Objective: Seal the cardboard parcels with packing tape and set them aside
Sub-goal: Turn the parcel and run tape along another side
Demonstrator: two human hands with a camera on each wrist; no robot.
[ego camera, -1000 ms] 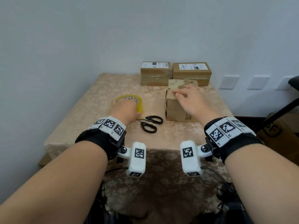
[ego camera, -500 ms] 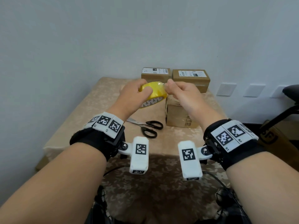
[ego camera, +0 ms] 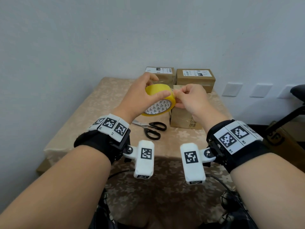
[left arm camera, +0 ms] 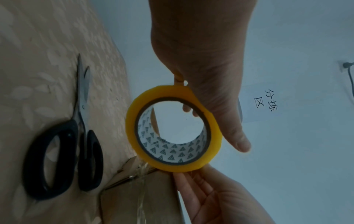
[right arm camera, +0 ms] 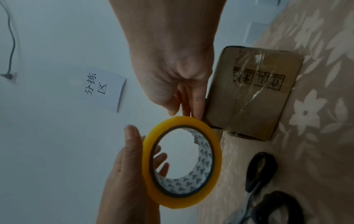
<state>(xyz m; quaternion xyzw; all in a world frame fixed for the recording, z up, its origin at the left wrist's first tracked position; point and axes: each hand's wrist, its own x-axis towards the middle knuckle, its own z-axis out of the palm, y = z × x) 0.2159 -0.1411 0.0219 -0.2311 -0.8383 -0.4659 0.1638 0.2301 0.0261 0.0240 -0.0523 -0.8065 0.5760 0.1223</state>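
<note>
A yellow roll of packing tape (ego camera: 159,94) is held in the air above the table, in front of a small cardboard parcel (ego camera: 183,119). My left hand (ego camera: 145,95) grips the roll, thumb on the near side and fingers over the far side. My right hand (ego camera: 177,95) pinches at the roll's right rim with thumb and forefinger. In the left wrist view the roll (left arm camera: 132,128) shows its patterned core, and the parcel (left arm camera: 138,197) lies below it. In the right wrist view my fingertips (right arm camera: 191,109) touch the roll (right arm camera: 217,159) beside the parcel (right arm camera: 252,94), which has clear tape across it.
Black-handled scissors (ego camera: 152,130) lie on the beige patterned tablecloth (ego camera: 105,104), left of the parcel. Two more cardboard parcels with white labels (ego camera: 160,72) (ego camera: 195,76) stand at the table's back edge against the wall. A dark chair (ego camera: 297,96) is at the right.
My left hand has lifted the tape roll off the table. My right hand has left the top of the parcel and come onto the roll's rim.
</note>
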